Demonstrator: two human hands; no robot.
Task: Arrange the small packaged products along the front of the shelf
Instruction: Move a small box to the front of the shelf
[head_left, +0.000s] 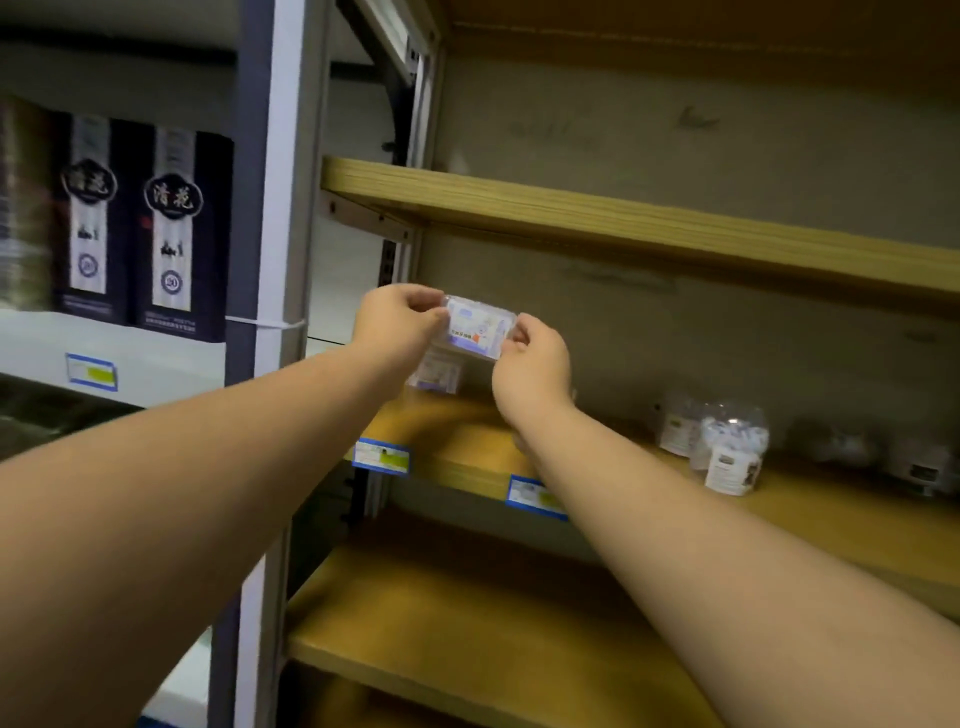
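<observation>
Head view: the left hand (397, 317) and right hand (530, 358) each pinch one end of a small clear packet (479, 327), held in the air above the left end of the wooden shelf (467, 447), with a similar packet (436, 371) just below and clear tubs (727, 447) farther right.

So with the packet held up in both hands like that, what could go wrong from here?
1. The small clear packet is only pinched at its ends by the left hand and right hand, above the wooden shelf; a slip could drop it.
2. Another packet stands just below; setting this one down could knock it over.
3. The clear tubs stand near the right forearm; a sideways sweep might nudge them.
</observation>
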